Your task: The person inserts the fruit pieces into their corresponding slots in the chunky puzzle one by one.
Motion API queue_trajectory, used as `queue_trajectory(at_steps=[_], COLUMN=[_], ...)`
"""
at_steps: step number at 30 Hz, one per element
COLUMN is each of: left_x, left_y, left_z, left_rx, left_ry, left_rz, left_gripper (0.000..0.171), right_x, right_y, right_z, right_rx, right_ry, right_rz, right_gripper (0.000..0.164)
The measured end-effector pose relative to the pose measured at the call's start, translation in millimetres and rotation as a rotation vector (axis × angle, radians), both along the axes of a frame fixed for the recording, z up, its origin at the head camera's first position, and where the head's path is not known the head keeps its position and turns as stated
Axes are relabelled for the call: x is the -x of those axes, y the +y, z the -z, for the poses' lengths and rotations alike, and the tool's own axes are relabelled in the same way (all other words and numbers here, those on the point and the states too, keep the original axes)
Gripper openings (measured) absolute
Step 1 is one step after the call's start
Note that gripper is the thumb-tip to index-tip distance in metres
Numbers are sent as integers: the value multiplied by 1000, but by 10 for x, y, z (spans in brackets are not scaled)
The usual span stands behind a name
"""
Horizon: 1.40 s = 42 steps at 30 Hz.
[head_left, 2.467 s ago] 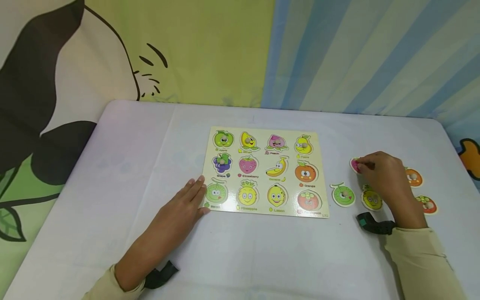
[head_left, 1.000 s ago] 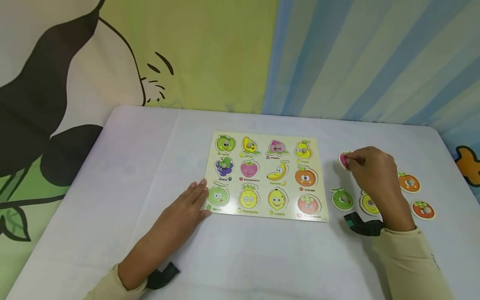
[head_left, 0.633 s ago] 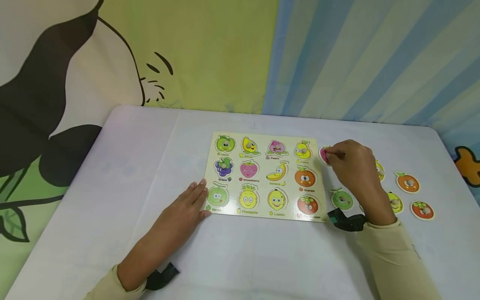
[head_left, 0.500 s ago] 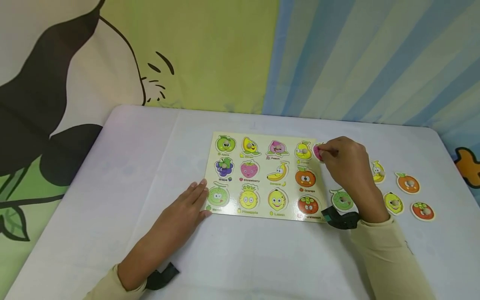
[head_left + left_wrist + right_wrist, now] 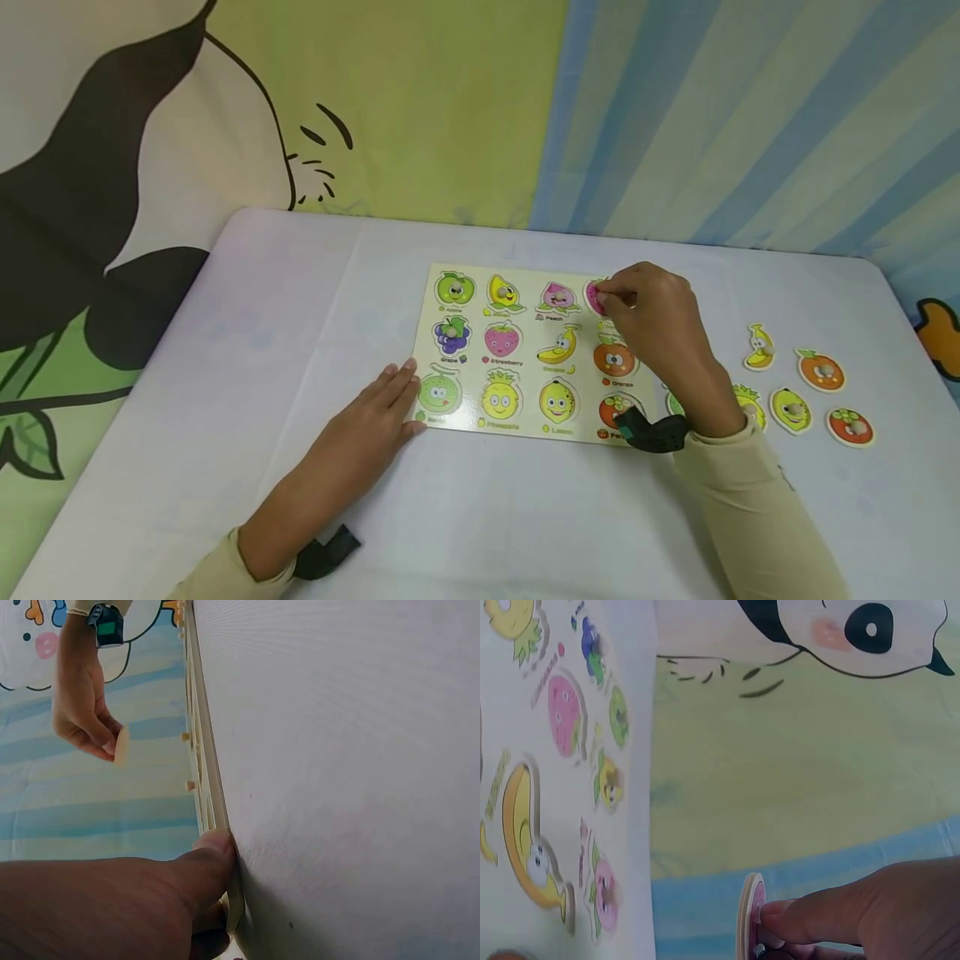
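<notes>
A fruit puzzle board [image 5: 529,387] lies on the table, with knobbed apple [image 5: 455,289], mango [image 5: 503,293], peach [image 5: 558,298] and grape [image 5: 452,335] pieces seated in it. My left hand [image 5: 367,421] rests at its left near corner, fingers straight; the left wrist view has the thumb [image 5: 214,851] against the board's edge. With thumb and fingertips, my right hand [image 5: 660,325] pinches a pink strawberry piece [image 5: 592,298] over the board's far right corner. That piece [image 5: 748,919] stands on edge, raised off the board, in the right wrist view. The pear picture is mostly hidden behind it and the hand.
Right of the board lie loose banana [image 5: 761,347], orange [image 5: 821,372], lemon [image 5: 791,410] and persimmon [image 5: 851,427] pieces. The pineapple [image 5: 752,402] and melon [image 5: 673,405] pieces are partly behind the right forearm. A printed curtain [image 5: 420,108] hangs behind the table.
My right hand has picked up the strawberry piece from right of the board and carried it left, over the far right corner. The left hand stays at the board's corner.
</notes>
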State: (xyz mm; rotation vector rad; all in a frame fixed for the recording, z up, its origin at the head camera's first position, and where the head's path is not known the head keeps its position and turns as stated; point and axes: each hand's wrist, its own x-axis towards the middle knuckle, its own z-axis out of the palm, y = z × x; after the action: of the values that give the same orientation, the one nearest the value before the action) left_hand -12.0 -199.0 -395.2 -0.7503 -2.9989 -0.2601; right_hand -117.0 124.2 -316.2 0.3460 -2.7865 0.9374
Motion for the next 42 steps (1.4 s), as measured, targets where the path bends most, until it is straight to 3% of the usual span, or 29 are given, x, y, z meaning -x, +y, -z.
queue_trajectory(at_steps=[5,16,23,34,42], left_x=[-8,-11,-15,-1,6], left_y=[0,3,0,-2,-7], left_z=[0,-8,-20,-22,-8], left_rx=[-13,-3,-6,11,26], left_ry=[-21,-13,-11,-9,5], left_rz=[-14,-2,1,7,13], left_gripper=[60,60,59,60,61], right_x=[21,4,22,55,61], right_y=[-184,-601,-783,-919,-938], right_z=[25,144,255,448,498], right_rx=[-5,15,0,-68,-84], right_ry=[-25,-98,-163,-191,-202], right_rz=[-82,-156,-159,-175,-183], right_gripper=[12,11,10,11,10])
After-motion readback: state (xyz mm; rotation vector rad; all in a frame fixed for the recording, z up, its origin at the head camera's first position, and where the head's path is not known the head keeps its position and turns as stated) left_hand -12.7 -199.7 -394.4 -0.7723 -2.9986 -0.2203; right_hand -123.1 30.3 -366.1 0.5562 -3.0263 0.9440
